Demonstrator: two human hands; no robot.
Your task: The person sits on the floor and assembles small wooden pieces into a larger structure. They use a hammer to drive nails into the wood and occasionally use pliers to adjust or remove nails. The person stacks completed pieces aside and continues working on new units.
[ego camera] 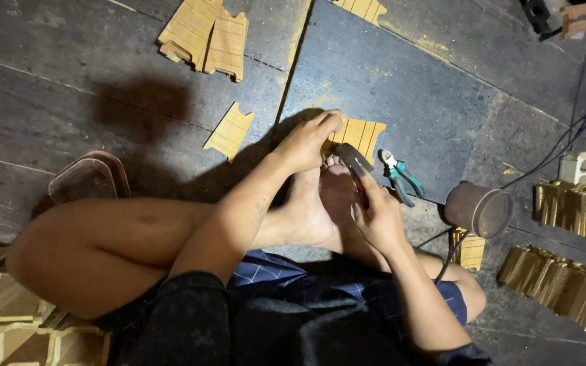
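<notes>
The floor (442, 102) is dark grey, worn board, streaked with yellow along a seam near its top edge. The slatted wooden pieces (355, 134) on it are pale yellow-tan, lined with darker grooves. The pliers (399, 176) beside the feet have teal handles. The shorts (320, 288) are navy with a thin white check. The sandal (89, 177) towards the floor's left edge is reddish brown.

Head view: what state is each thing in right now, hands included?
Left hand: fingers pressed on the slatted wooden piece, which lies flat on the floor.
Right hand: closed around a dark tool, tip at the piece.
Green-handled pliers: lying on the floor, unheld.
Cup: tipped on its side.
Sandal: lying on the floor, off the foot.
</notes>
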